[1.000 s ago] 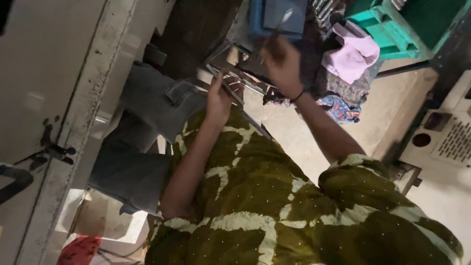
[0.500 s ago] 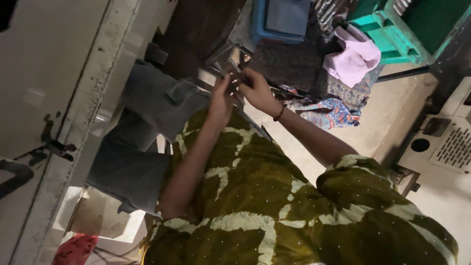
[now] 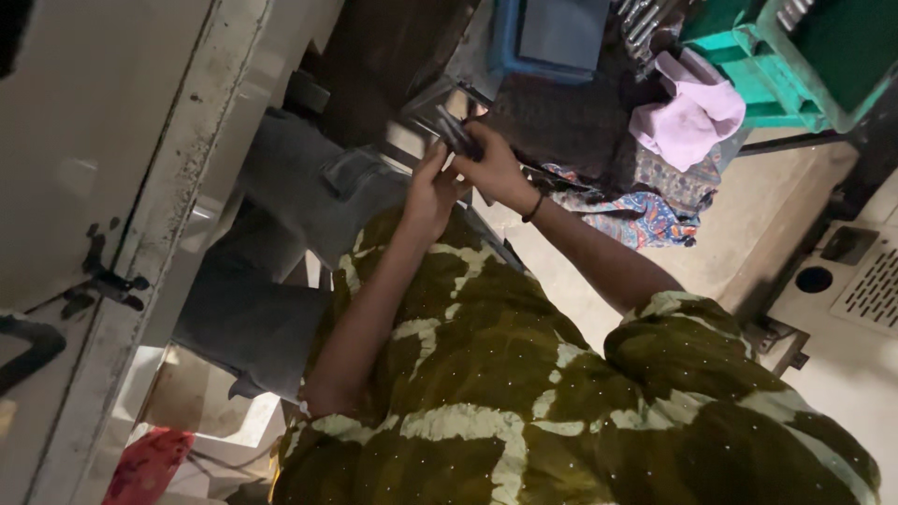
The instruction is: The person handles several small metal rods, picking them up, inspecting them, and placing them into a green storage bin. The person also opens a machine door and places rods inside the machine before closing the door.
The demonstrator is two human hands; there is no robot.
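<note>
My left hand [image 3: 428, 192] and my right hand [image 3: 494, 168] meet in front of me, above my lap in its olive-green and cream patterned garment [image 3: 524, 393]. Together they hold a small, flat dark grey piece [image 3: 456, 134] that sticks up from between the fingers. The fingers of both hands are closed around it. A dark band circles my right wrist. What exactly the piece is cannot be made out in the dim light.
A blue tray [image 3: 552, 37] sits just beyond the hands. To its right are a pink cloth [image 3: 687, 117], a green crate [image 3: 795, 56] and a colourful patterned cloth [image 3: 636, 215]. Grey fabric [image 3: 299, 215] hangs by a white panel [image 3: 103, 187] on the left.
My right hand came down from the blue tray and joined my left hand. Both now grip the dark piece, slightly nearer my body.
</note>
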